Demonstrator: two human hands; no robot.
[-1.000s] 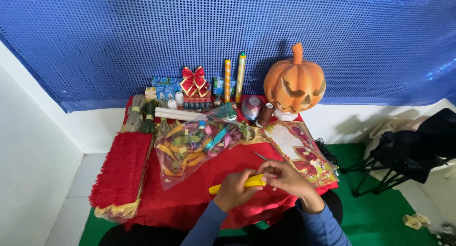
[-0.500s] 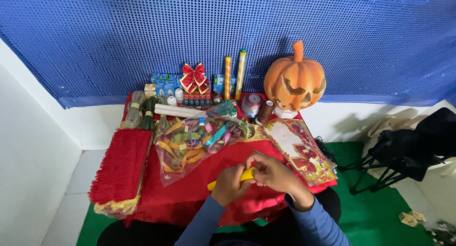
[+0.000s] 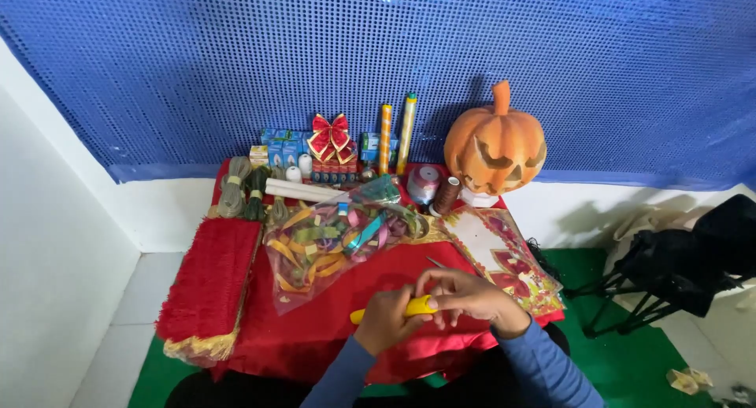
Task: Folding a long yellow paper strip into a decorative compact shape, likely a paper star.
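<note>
Item: yellow-handled tool (image 3: 394, 309), lying low over the red-draped surface (image 3: 331, 329) near its front edge.
- Left hand (image 3: 383, 321): fingers wrapping around the yellow handle, gripping it.
- Right hand (image 3: 465, 294): fingers pinching narrowly at the handle's right end; whether they are gripping or only touching it is not clear. Compared with half a second ago, both hands are sitting slightly lower and rightward, and the handle end is showing more plainly between them; the working of that end appears to be continuing.
- Thin metal point (image 3: 435, 261): lying on the cloth just behind the right hand.

Packages and signs:
- Clear plastic bag of coloured ribbons (image 3: 339, 239), centre, slumping leftward.
- Small blue boxes (image 3: 279, 150), back row, beside a red-and-gold bow (image 3: 331, 136).
- Flat rectangular packet with red flower print (image 3: 504, 258), right, tilted.
- Two striped tubes (image 3: 396, 136), standing upright.
- Orange carved pumpkin (image 3: 494, 148), back right.
- Red fringed trim (image 3: 209, 286), left edge.
</note>
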